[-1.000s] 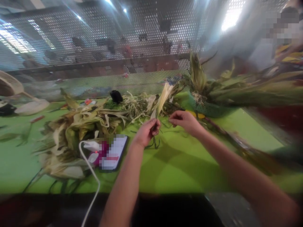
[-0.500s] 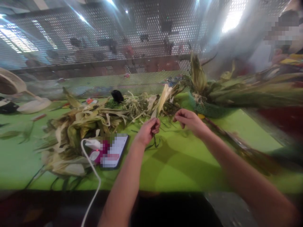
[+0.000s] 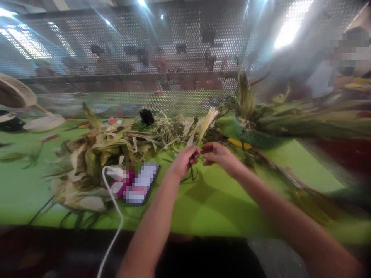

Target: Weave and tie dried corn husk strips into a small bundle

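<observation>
Left hand point(image 3: 185, 161) pinched shut on pale husk strip point(image 3: 204, 126), which rises up and away from it; dark thin ends hang below the fist. Right hand point(image 3: 217, 155) just beside the left, fingertips together at the strip's base, touching it; firm grip or not, cannot tell. Green tabletop point(image 3: 220, 200) under both. Husk pile point(image 3: 95, 154) left of left hand, phone point(image 3: 139, 183) with white cable point(image 3: 113, 216) near its wrist. Green basket point(image 3: 255, 137) beyond right hand.
</observation>
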A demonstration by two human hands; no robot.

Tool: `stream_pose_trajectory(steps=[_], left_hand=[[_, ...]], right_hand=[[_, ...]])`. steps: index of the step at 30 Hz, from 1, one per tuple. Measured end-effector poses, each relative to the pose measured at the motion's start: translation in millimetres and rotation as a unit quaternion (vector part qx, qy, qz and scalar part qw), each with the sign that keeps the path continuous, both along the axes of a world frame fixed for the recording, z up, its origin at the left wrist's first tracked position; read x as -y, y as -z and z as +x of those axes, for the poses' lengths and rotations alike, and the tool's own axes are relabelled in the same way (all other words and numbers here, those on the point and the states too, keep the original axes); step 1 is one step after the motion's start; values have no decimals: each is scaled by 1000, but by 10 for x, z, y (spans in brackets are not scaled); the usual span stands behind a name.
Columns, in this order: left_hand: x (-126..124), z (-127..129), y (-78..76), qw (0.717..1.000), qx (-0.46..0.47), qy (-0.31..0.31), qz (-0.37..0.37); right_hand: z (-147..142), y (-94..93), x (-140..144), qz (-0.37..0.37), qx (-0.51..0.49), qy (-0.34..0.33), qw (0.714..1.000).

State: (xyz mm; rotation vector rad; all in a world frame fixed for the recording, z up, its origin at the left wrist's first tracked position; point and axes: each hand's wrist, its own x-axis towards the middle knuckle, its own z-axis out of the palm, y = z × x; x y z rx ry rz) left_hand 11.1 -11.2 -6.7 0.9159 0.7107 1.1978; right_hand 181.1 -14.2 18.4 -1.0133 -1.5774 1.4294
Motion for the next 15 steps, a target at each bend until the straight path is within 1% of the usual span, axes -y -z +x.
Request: stream_pose_trajectory(steps=[2, 4, 6, 8, 11, 13, 15], left_hand=[[4, 19, 9, 1000, -10, 2, 4], [-2, 30, 13, 1000, -9, -1, 7], [-22, 21, 14, 1000, 4, -19, 9], [-53, -12, 13, 999, 23, -48, 6], [-105, -87, 11, 994, 56, -90, 3], [-129, -130, 12, 992, 73, -105, 7], [-137, -154, 18, 991, 81, -102, 11]], right_hand=[[-41, 102, -46, 11, -1, 9, 1000], [5, 129, -83, 40, 42, 18, 998], [126, 78, -83, 69, 114, 8, 991], [305, -17, -9, 84, 195, -32, 977], [643, -139, 280, 99, 311, -126, 937], [895, -167, 532, 127, 378, -188, 897], [1127, -173, 731, 144, 414, -267, 858]])
